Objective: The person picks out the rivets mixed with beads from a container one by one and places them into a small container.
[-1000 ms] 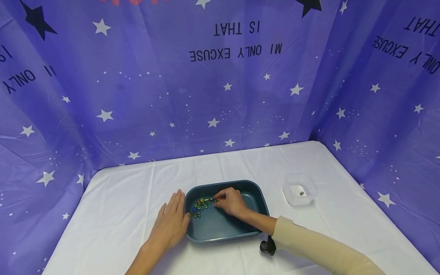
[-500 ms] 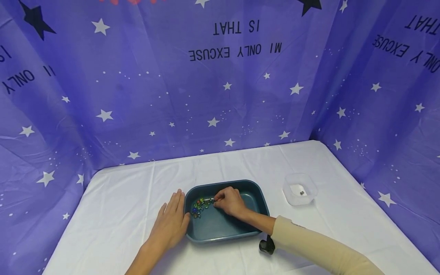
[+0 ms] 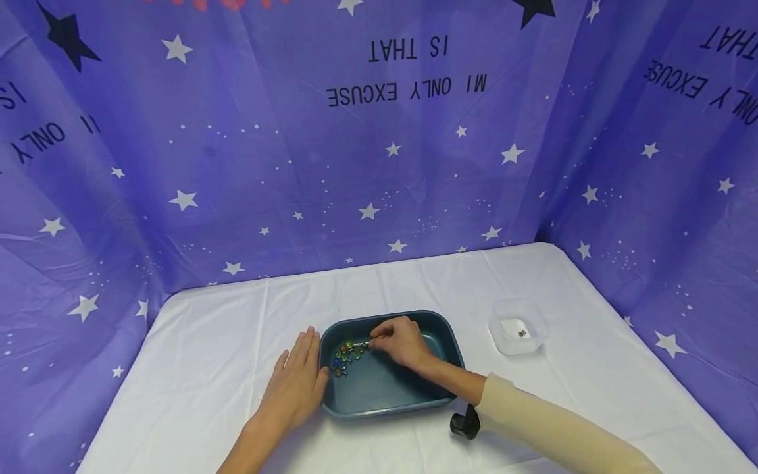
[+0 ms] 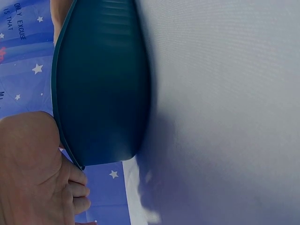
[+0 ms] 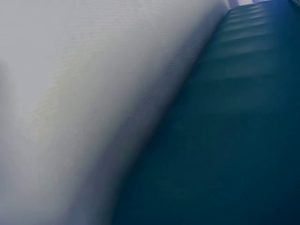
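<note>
The fingers of the right hand (image 3: 405,343) are bent, thumb and fingertips drawn together at the marbles' edge inside the tray (image 3: 385,390); a thin bright piece (image 3: 361,344) shows right beside the tips, yet whether they pinch it, or anything, I cannot tell; the colourful marbles (image 3: 348,353) lie loosely heaped at the tray's 9 o'clock end, about 8 o'clock from the right fingertips and just beside them; the heap runs long from roughly 7:30 to 1:30, its upper end nearest those fingers, so the right hand has the direct reach; the left hand (image 3: 293,382) lies against the outside of the tray's 9 o'clock end, fingers straight and close together, thumb at the rim, and the tray wall stands between it and the marbles; the tray's long axis runs about 9 to 3 o'clock; the clear box (image 3: 524,346) stands apart at 3 o'clock from the right fingers, with small pieces (image 3: 522,334) in it; the white cloth on the worktop (image 3: 219,355) lies under everything.
</note>
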`<state>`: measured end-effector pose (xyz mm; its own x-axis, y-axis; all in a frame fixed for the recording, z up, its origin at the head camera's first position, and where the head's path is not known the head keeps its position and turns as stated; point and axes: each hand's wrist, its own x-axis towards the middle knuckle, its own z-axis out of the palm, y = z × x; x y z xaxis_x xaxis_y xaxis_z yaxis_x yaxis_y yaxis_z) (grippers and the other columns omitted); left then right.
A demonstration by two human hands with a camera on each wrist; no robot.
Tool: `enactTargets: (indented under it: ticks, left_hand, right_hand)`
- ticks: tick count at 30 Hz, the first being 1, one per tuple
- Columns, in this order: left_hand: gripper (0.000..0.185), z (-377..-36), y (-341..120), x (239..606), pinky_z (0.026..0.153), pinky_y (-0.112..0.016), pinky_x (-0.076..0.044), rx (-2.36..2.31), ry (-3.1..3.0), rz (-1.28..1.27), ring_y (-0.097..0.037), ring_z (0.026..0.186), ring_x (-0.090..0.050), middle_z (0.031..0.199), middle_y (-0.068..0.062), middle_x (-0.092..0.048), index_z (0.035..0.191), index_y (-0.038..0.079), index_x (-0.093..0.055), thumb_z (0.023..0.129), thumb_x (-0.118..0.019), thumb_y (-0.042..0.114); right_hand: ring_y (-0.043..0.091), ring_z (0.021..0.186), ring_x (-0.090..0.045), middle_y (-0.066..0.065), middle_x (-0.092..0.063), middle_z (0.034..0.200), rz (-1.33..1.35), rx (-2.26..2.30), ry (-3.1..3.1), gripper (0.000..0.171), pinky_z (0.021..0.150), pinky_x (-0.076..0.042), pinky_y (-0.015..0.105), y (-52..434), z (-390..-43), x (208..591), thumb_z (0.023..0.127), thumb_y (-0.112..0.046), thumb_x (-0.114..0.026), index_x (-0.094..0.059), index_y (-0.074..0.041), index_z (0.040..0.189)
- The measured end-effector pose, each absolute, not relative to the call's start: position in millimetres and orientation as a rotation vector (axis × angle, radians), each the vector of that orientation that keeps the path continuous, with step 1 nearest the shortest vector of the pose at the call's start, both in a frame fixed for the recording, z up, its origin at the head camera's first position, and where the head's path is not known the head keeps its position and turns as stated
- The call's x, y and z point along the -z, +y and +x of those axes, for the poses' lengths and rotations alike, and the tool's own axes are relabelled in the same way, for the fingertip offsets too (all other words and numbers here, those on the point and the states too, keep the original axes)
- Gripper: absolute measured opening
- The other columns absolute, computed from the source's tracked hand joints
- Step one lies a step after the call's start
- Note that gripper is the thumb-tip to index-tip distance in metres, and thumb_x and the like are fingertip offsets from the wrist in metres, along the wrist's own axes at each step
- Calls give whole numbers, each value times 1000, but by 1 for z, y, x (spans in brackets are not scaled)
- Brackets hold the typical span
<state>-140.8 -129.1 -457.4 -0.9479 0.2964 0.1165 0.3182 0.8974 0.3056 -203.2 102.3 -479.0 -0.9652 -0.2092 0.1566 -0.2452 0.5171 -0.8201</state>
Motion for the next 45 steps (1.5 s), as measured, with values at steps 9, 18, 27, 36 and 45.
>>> enactTargets:
  ticks: [9, 18, 27, 36, 45]
  left_hand:
    - [63, -142, -129, 459, 114, -61, -21, 490, -2989, -489, -39, 147, -23, 158, -25, -27, 150, -11, -30, 101, -52, 23]
    - [64, -142, -129, 460, 114, -62, -20, 506, -3012, -484, -40, 147, -23, 159, -25, -25, 151, -11, -29, 102, -51, 23]
    - [64, -140, -129, 458, 113, -62, -21, 496, -3002, -481, -40, 146, -24, 158, -26, -27, 150, -11, -31, 101, -52, 23]
    - [63, -141, -130, 459, 113, -61, -21, 492, -2989, -477, -40, 146, -24, 158, -25, -27, 150, -11, -31, 102, -52, 23]
    - [63, -141, -130, 460, 114, -61, -21, 491, -2974, -475, -40, 146, -24, 158, -25, -27, 150, -11, -31, 101, -52, 22]
  right_hand:
    - [9, 74, -67, -1, -74, 85, 428, -1608, -2628, 14, 66, -54, 25, 116, -201, 460, 87, -9, -76, -78, -2, 100]
    - [15, 81, -69, 3, -74, 91, 500, -1741, -2523, 17, 72, -56, 26, 127, -197, 440, 90, -11, -75, -77, -2, 104]
    - [18, 87, -69, 6, -74, 98, 457, -1826, -2438, 18, 77, -56, 27, 144, -198, 426, 89, -8, -75, -76, -3, 106]
    - [26, 88, -69, 12, -74, 97, 426, -1835, -2384, 20, 77, -55, 24, 160, -192, 411, 89, -4, -74, -75, 2, 109]
    - [18, 89, -70, 16, -73, 103, 345, -1864, -2322, 25, 79, -56, 24, 186, -189, 405, 89, -6, -74, -73, 4, 112]
